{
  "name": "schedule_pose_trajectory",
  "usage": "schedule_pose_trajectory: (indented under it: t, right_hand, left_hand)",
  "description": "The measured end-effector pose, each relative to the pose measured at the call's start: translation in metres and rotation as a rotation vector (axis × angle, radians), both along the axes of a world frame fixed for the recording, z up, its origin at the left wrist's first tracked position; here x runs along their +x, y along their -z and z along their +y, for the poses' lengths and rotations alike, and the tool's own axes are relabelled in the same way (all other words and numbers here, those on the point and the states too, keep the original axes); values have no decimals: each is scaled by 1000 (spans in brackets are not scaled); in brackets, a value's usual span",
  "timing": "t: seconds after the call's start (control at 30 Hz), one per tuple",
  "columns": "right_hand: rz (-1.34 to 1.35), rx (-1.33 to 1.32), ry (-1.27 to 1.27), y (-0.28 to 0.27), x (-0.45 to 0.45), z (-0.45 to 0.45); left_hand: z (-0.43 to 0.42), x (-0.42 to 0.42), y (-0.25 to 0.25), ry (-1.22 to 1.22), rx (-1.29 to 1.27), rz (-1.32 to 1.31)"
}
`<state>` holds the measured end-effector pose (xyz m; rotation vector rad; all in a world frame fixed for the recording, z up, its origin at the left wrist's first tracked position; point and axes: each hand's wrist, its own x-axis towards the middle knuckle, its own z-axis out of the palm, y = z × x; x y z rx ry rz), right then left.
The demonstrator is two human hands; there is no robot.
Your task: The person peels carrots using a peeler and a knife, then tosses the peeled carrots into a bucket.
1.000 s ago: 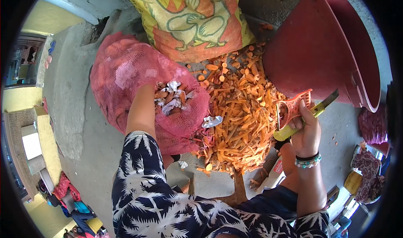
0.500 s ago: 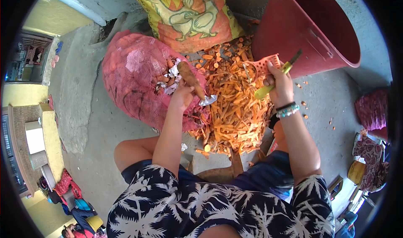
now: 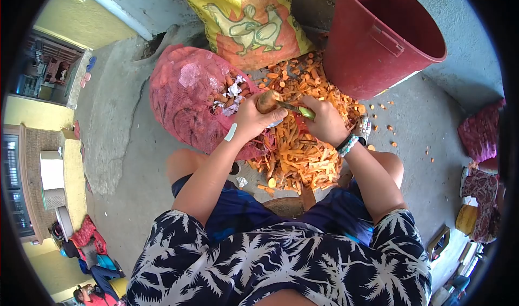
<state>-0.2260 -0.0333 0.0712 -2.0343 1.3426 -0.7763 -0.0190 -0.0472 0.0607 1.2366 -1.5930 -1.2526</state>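
Note:
My left hand (image 3: 253, 120) is closed around an unpeeled carrot (image 3: 267, 102), its thick end pointing up and to the right. In my right hand (image 3: 327, 123) is a knife (image 3: 307, 112) with a green handle, its dark blade at the carrot's end. Whether the blade touches the carrot I cannot tell. The orange peeler is mostly hidden under my right hand. Below both hands lies a heap of orange carrot peelings (image 3: 308, 163) with cut carrot ends among them. A pink mesh sack (image 3: 181, 103) of carrots, its mouth showing crumpled paper (image 3: 233, 90), is beside my left hand.
A red bin (image 3: 354, 46) stands behind the heap to the right. At the back leans a yellow and orange sack (image 3: 248, 25) printed with chickens. Carrot bits are scattered over the concrete floor (image 3: 411, 128). A person (image 3: 94, 295) appears at the lower left edge.
My hands have come together. The knife, earlier pointing away to the upper right, now has its blade at the carrot. The orange peeler has dropped mostly out of sight. My view has shifted slightly.

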Motion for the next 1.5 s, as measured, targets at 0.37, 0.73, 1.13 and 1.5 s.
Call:
schedule_pose_trajectory:
  t: [0.37,0.73,1.13,1.5]
  right_hand:
    - [-64,36,0,10,13,1]
    - [-13,102,-69,36,21,-27]
    - [635,442,60,116,-16,-55]
    - [54,146,211,25,-5,-26]
  left_hand:
    - [9,-11,4,-66,72,-97]
    - [-3,-15,0,-134,-100,-228]
    - [-20,12,12,55,-591,-545]
    - [-23,22,16,-109,-651,-379]
